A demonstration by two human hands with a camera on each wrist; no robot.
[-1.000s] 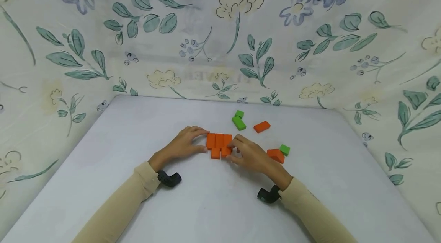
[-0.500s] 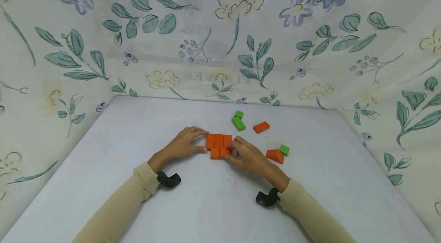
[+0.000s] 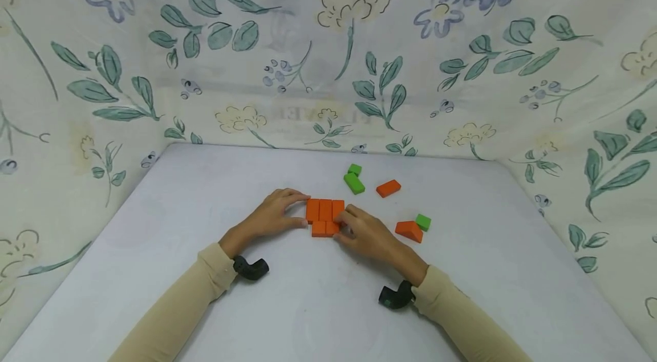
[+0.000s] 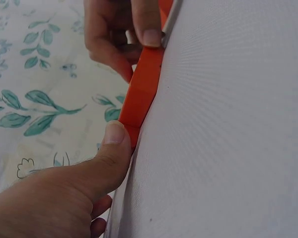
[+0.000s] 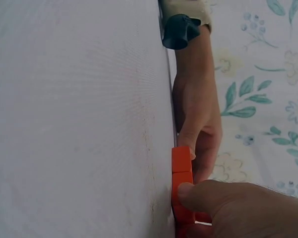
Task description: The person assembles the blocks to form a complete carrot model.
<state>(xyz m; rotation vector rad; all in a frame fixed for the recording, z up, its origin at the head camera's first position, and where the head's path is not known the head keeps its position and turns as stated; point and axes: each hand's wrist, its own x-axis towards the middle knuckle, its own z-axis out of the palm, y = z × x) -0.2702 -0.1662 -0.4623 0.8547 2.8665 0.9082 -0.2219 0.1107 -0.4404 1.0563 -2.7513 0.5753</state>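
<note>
Between the left hand (image 3: pixel 271 216) and the right hand (image 3: pixel 372 234), orange blocks (image 3: pixel 325 210) lie in two touching rows on the worktop (image 3: pixel 318 305). The left hand's thumb and fingers stand apart at the adjacent side, probably serving as a stop. The right hand pinches the near row's end block (image 3: pixel 331 229), apparently for alignment, and partly covers it. Left fingertip contact is hard to confirm.

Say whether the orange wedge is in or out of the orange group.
Out: the wedge lies beside a green block, the right hand between it and the group.
</note>
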